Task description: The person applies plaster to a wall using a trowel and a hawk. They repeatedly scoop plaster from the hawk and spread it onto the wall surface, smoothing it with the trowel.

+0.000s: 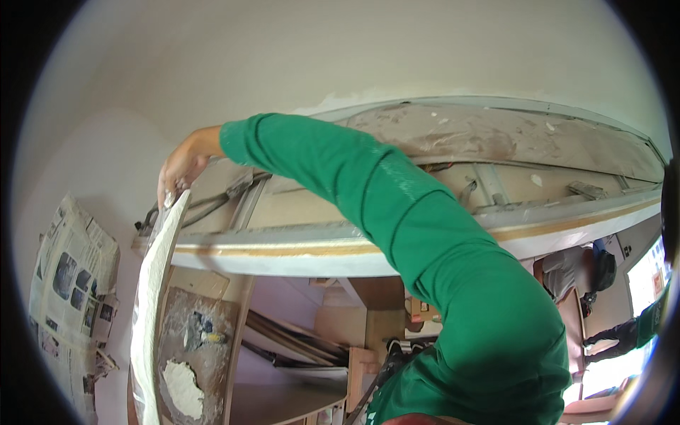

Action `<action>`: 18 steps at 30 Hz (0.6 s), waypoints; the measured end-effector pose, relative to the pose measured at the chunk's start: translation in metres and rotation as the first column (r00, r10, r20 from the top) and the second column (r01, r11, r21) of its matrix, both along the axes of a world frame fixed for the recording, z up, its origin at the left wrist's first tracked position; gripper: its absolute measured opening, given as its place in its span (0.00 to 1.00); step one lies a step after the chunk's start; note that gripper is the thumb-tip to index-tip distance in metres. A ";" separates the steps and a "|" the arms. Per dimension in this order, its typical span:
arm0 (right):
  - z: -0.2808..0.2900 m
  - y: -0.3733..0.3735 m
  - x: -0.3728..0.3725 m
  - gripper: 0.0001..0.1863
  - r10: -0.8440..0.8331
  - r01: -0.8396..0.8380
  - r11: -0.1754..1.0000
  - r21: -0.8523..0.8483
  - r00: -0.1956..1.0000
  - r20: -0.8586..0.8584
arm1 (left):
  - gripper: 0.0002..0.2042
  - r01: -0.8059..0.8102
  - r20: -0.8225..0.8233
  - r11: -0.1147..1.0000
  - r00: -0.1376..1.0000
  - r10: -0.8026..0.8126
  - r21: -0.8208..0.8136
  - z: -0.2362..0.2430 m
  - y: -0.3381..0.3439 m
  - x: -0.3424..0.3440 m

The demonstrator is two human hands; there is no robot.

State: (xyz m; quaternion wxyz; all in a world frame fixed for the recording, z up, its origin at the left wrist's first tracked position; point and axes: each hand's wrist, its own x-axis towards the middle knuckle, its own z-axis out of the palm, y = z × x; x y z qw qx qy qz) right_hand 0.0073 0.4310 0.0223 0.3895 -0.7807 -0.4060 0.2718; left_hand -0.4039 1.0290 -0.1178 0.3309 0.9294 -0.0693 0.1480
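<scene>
My right hand [185,166], at the end of a green sleeve that crosses the view, is closed round the upper end of a long narrow blade [152,283]. Thick white plaster [146,304] coats the blade along its length. The blade stands nearly upright in the picture, its lower end cut off by the bottom edge. A brownish sliver beside that lower end may belong to my left hand, but its fingers cannot be made out. Behind the right hand and arm runs a long frame [304,248] with a white edge and a tan strip.
A dusty grey panel [453,131] lies within the frame, against a pale surface. Newspaper sheets [71,276] hang at the left. A board [219,312] carries a white plaster patch [183,389]. Long strips [297,347] lie below. Two people [563,273] appear at the right.
</scene>
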 end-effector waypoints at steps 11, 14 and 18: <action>-0.111 0.138 0.064 0.19 0.128 -0.136 0.965 -0.224 0.991 -0.048 | 0.18 -0.234 0.007 0.674 0.943 0.334 -0.700 -0.175 -0.056 -0.118; -0.126 0.153 0.048 0.18 0.064 -0.095 0.970 -0.222 0.987 -0.144 | 0.12 -0.129 -0.148 -0.124 0.976 0.160 -0.984 -0.196 -0.047 -0.128; -0.133 0.187 0.041 0.16 0.056 -0.090 0.977 -0.195 0.983 -0.174 | 0.13 -0.111 -0.155 -0.268 0.977 0.149 -0.957 -0.191 -0.050 -0.138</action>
